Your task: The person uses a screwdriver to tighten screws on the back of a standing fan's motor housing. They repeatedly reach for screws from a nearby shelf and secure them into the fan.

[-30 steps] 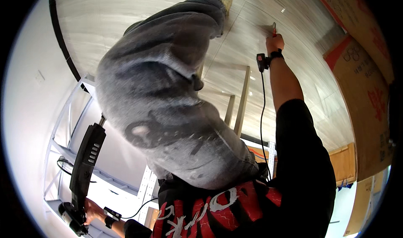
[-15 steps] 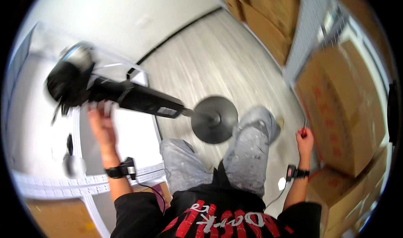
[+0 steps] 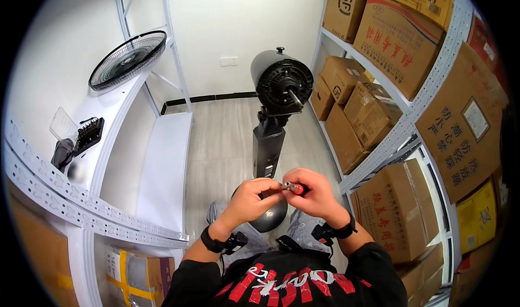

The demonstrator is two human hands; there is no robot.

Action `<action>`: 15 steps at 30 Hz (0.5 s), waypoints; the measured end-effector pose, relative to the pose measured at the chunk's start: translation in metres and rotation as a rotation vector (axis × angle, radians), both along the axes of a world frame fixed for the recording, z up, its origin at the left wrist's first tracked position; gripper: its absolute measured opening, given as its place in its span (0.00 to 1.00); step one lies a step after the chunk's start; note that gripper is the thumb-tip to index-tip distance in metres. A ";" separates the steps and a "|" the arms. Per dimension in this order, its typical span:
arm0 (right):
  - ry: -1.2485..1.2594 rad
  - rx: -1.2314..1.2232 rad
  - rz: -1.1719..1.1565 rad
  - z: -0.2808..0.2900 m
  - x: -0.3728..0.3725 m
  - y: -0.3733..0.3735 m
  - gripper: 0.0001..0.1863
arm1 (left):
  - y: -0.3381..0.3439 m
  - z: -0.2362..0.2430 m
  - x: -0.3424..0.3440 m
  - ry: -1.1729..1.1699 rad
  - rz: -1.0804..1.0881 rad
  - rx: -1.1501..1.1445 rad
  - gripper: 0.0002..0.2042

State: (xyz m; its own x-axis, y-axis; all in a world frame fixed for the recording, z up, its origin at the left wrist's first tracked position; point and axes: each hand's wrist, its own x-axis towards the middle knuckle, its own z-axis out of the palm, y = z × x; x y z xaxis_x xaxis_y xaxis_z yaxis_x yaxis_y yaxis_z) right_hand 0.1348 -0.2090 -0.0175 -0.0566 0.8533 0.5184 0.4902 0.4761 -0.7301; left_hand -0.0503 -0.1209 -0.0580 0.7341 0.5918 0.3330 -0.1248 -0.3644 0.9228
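Both forearms rise from below, wrists close; left hand [image 3: 250,198] and right hand [image 3: 314,194] meet fingertip to fingertip, fingers curled.

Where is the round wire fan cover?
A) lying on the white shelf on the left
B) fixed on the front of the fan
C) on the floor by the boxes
A: the wire fan cover lies on the white shelf at the left, while the fan motor stands bare.

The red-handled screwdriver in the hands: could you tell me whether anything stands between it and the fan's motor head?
Nothing visible does. The right hand holds the red-handled screwdriver, with the left hand at its metal tip. Beyond them, only the fan's own black column rises to the motor head.
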 end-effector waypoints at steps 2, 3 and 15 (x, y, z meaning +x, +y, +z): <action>-0.002 0.042 0.016 -0.001 -0.022 0.013 0.09 | 0.002 -0.007 -0.015 -0.034 0.044 -0.083 0.09; 0.005 0.041 0.020 -0.005 -0.031 0.018 0.09 | 0.005 -0.010 -0.024 -0.069 0.054 -0.098 0.09; 0.110 0.014 -0.060 -0.021 -0.054 0.035 0.08 | 0.028 -0.028 -0.027 -0.294 0.235 -0.101 0.07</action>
